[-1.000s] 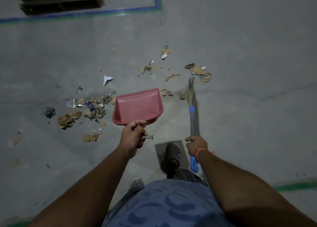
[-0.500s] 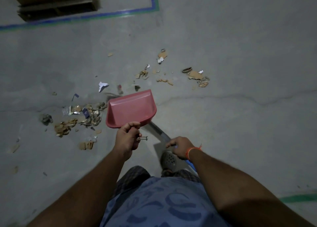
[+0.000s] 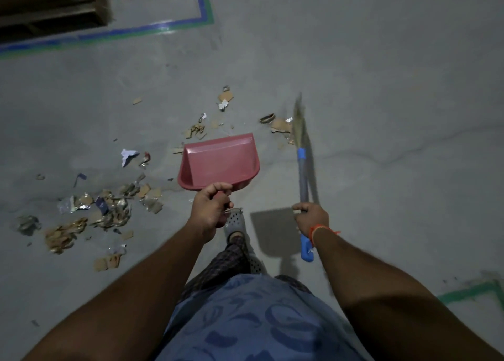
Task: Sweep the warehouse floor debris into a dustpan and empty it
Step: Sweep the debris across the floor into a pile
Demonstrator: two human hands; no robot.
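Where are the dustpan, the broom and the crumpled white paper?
dustpan (image 3: 221, 161), head view, inner pan surface.
broom (image 3: 303, 178), head view, grey handle shaft.
crumpled white paper (image 3: 127, 154), head view, its middle.

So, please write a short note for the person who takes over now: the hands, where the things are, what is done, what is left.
Left hand grips the handle of the red dustpan, held above the floor; the pan looks empty.
Right hand grips the broom, bristles pointing away, near the far scraps.
Big debris pile lies on the floor to the left of the pan; smaller bits lie just beyond it.
Done: nothing collected, as far as the view shows.
Left: sweep all scraps together, push them into the pan, empty it. No bin is in view.
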